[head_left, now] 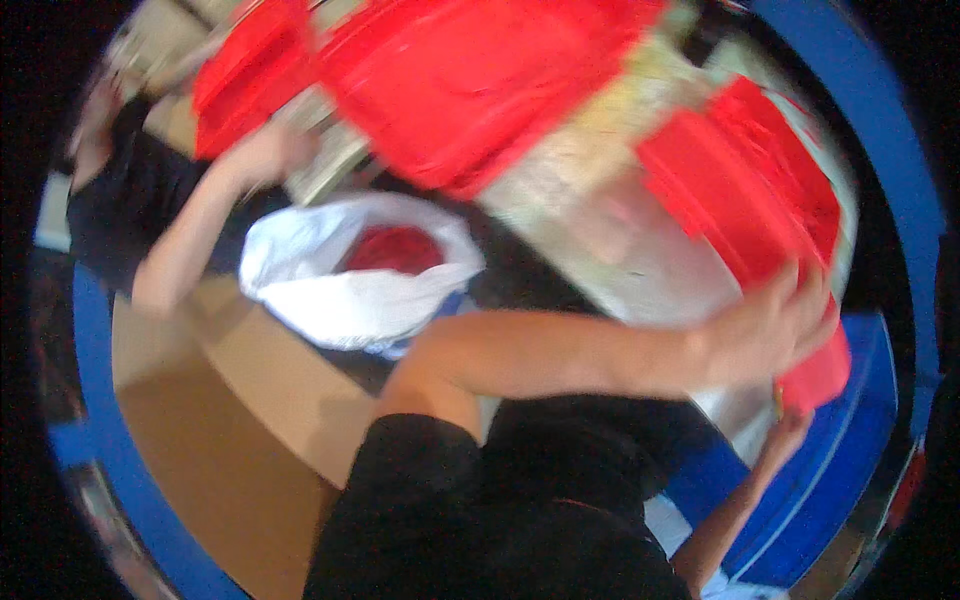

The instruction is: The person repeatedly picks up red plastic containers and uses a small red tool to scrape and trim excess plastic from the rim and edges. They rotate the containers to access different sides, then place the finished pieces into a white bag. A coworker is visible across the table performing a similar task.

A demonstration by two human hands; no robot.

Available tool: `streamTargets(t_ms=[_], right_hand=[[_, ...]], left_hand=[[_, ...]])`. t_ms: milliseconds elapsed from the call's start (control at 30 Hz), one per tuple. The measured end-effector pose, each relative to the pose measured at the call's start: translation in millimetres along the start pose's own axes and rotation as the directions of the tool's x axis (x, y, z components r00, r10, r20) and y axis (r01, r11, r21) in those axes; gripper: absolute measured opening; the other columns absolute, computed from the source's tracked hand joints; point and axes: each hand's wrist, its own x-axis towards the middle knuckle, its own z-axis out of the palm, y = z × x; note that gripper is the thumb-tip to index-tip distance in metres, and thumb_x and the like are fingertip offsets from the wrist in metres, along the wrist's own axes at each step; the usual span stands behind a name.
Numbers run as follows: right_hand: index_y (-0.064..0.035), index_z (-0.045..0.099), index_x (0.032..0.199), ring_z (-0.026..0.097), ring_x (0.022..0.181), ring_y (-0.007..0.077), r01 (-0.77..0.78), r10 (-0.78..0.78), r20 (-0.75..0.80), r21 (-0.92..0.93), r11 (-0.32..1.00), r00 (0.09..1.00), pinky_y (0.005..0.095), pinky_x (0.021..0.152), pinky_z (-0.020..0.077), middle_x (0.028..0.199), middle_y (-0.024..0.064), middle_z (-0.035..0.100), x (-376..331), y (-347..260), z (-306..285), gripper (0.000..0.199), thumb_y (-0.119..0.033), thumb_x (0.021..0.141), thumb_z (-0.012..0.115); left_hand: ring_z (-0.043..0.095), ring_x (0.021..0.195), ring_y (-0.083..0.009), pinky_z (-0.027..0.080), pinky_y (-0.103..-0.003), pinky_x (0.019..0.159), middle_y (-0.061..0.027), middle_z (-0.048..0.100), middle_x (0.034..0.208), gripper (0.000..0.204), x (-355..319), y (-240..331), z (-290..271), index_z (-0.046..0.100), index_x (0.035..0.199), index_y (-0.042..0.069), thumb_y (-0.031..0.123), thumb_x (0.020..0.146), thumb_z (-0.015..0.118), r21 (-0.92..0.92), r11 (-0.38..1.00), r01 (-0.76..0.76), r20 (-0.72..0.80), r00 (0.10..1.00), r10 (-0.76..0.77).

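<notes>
Your left hand [775, 330], arm crossed over your body, was clamped on the lower end of the flat red plastic tray [745, 215] at the right, over the pale worktop [590, 170]; your right hand [790, 425] met its bottom corner from below, fingers too blurred to tell; the tray looked light, stiff and slick, best gripped by its rim; a co-worker's hand [265, 150] reached toward the red trays [450, 80] opposite.

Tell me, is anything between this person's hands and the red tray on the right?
Nothing visible. The left hand, reaching across the body, already grips the red tray at its lower edge, and the right hand comes up from beneath to the same corner. The picture is blurred, so exact finger contact is unclear.
</notes>
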Motion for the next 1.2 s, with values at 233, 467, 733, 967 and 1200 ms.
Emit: streamTargets(t_ms=[233, 467, 733, 967, 1200], right_hand=[[0.0034, 0.054, 0.132, 0.055, 0.113, 0.0235, 0.055, -0.059, -0.053, -0.072, 0.996, 0.997, 0.0354, 0.1, 0.0429, 0.127, 0.0132, 0.06, -34, 2, -32, 0.038, -0.023, 0.105, 0.052], [0.0005, 0.06, 0.125, 0.056, 0.102, 0.0181, 0.02, -0.03, -0.047, -0.21, 0.977, 0.998, 0.0294, 0.087, 0.0455, 0.114, 0.0082, 0.062, -82, -9, -62, 0.032, -0.021, 0.101, 0.058], [0.0, 0.058, 0.118, 0.047, 0.077, 0.0067, -0.186, 0.186, 0.199, -0.019, 0.982, 0.962, 0.0207, 0.07, 0.0401, 0.088, -0.0019, 0.056, -138, -86, -37, 0.024, -0.007, 0.096, 0.061], [-0.0004, 0.061, 0.106, 0.052, 0.077, 0.0094, -0.176, 0.136, 0.436, 0.051, 0.983, 0.889, 0.0258, 0.068, 0.0456, 0.088, 0.0015, 0.059, -143, -138, 16, 0.012, -0.001, 0.094, 0.059], [-0.0047, 0.064, 0.103, 0.066, 0.081, 0.0329, 0.236, -0.234, 0.556, 0.068, 0.969, 0.797, 0.039, 0.07, 0.054, 0.092, 0.0137, 0.067, -138, -175, 12, 0.023, 0.004, 0.083, 0.065]], left_hand=[[0.063, 0.073, -0.034, 0.052, -0.046, 0.063, -0.0112, 0.057, 0.07, 0.011, -202, -114, -105, 0.068, 0.077, 0.011, 0.018, 0.075, 0.061, -0.498, 0.582, 0.643, 0.603, 0.739, -0.3], [0.069, 0.097, -0.0374, 0.055, -0.05, 0.081, -0.0206, 0.071, 0.102, 0.028, -511, -240, -49, 0.073, 0.095, 0.006, 0.025, 0.076, 0.065, 0.589, 0.377, 0.715, 0.787, -0.4, -0.47], [0.068, 0.098, -0.0383, 0.054, -0.051, 0.082, -0.0218, 0.071, 0.102, 0.028, -548, -122, 47, 0.072, 0.095, 0.005, 0.026, 0.078, 0.064, 0.65, 0.204, 0.732, 0.683, -0.445, -0.579], [0.068, 0.098, -0.0392, 0.054, -0.051, 0.083, -0.0227, 0.07, 0.102, 0.029, -565, -117, 31, 0.072, 0.094, 0.005, 0.027, 0.079, 0.063, 0.605, 0.318, 0.73, 0.728, -0.345, -0.593], [0.067, 0.098, -0.04, 0.054, -0.051, 0.084, -0.0237, 0.07, 0.102, 0.029, -524, -198, -55, 0.071, 0.094, 0.004, 0.028, 0.079, 0.063, 0.6, 0.431, 0.674, 0.691, -0.165, -0.704]])
